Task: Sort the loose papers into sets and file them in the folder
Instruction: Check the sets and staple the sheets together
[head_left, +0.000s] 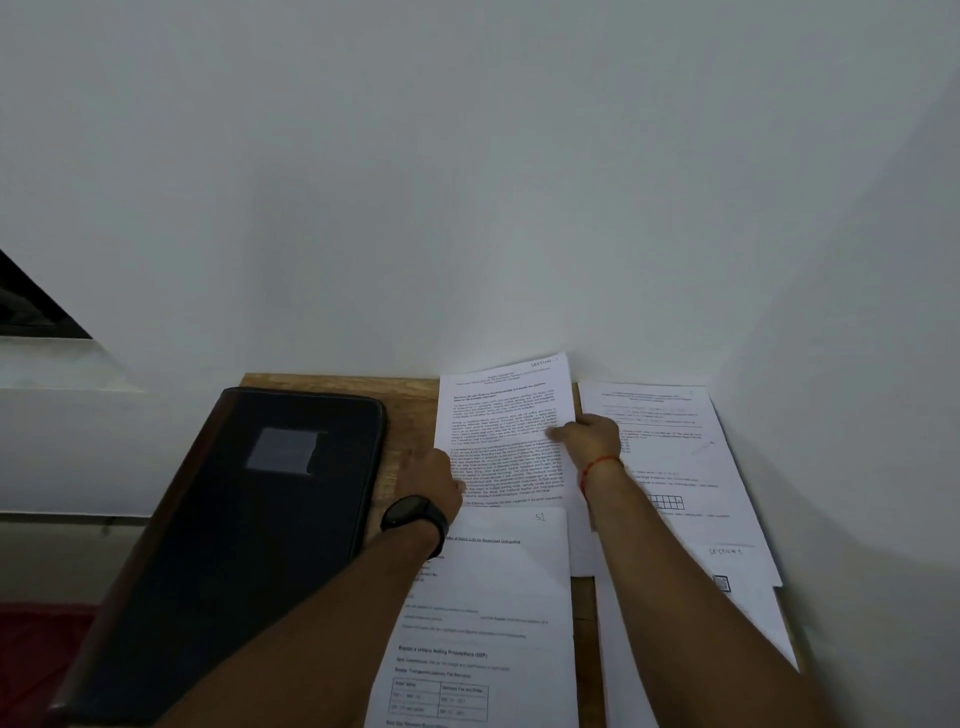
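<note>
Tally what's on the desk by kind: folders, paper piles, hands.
Folder: 1
Paper piles: 4, namely dense-text sheet, S1 sheet, back-right sheet, SECTION sheet; overlaps may hide more
Hands: 2, left hand, right hand
Total: 7

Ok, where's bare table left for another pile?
Only the wood strip between the black folder and the text sheet, and a thin gap right of the S1 sheet. The right side is crowded with overlapping papers.
</note>
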